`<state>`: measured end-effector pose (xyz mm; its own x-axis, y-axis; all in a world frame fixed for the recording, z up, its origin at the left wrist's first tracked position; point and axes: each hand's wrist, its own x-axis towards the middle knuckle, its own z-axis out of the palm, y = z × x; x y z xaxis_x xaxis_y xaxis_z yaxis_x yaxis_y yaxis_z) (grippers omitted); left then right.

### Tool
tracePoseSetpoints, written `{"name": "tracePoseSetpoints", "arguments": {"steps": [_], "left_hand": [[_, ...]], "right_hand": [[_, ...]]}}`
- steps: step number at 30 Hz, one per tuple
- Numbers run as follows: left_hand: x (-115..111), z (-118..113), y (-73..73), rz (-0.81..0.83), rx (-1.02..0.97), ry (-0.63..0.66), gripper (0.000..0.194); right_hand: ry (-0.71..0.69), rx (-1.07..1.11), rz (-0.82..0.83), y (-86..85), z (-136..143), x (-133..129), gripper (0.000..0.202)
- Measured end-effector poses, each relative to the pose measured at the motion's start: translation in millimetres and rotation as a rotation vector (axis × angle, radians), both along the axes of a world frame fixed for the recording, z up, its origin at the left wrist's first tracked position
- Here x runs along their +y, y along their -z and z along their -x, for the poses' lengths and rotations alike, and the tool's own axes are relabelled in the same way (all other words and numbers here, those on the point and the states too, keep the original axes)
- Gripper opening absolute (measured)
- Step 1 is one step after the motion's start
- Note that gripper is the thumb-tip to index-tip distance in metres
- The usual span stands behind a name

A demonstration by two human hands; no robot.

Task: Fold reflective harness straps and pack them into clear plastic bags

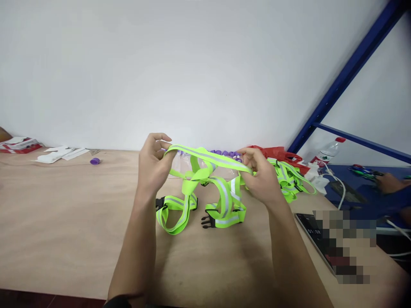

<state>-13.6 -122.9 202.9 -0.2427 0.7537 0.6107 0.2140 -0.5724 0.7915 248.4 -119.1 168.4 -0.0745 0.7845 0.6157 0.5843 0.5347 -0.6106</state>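
A neon-yellow strap harness (210, 159) with a silver stripe is stretched between my two hands above the table. My left hand (154, 164) pinches the strap's left end between thumb and fingers. At its right end, my right hand (260, 173) is closed on the same strap. The lower loops hang down to the wood-coloured tabletop, with a black buckle part (159, 203) at the left loop and a pronged black buckle (208, 221) at the right one. Behind the harness, a clear bag (224, 172) and several purple rings (224, 153) are partly hidden.
More yellow straps (290, 177) and a red bag (276, 154) lie at the right. A phone (316, 237), a bottle (329, 152) and a white cable are nearby. Another person's hand (390, 184) shows at far right. Papers (58, 154) and a purple ring (95, 161) lie left.
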Motion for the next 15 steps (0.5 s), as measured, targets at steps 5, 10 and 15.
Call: {"name": "tracePoseSetpoints", "arguments": {"steps": [5,10,15], "left_hand": [[3,6,2.2,0.057,-0.066,0.167,0.016],[12,-2,15.5,0.341,-0.089,0.46,0.049],[16,-13,17.9,0.264,-0.161,0.465,0.043]], "right_hand": [[-0.031,0.278,-0.013,-5.0,0,0,0.027],[-0.102,0.423,0.143,-10.3,6,-3,0.016],[-0.293,0.55,0.21,-12.8,8,-6,0.013]]}}
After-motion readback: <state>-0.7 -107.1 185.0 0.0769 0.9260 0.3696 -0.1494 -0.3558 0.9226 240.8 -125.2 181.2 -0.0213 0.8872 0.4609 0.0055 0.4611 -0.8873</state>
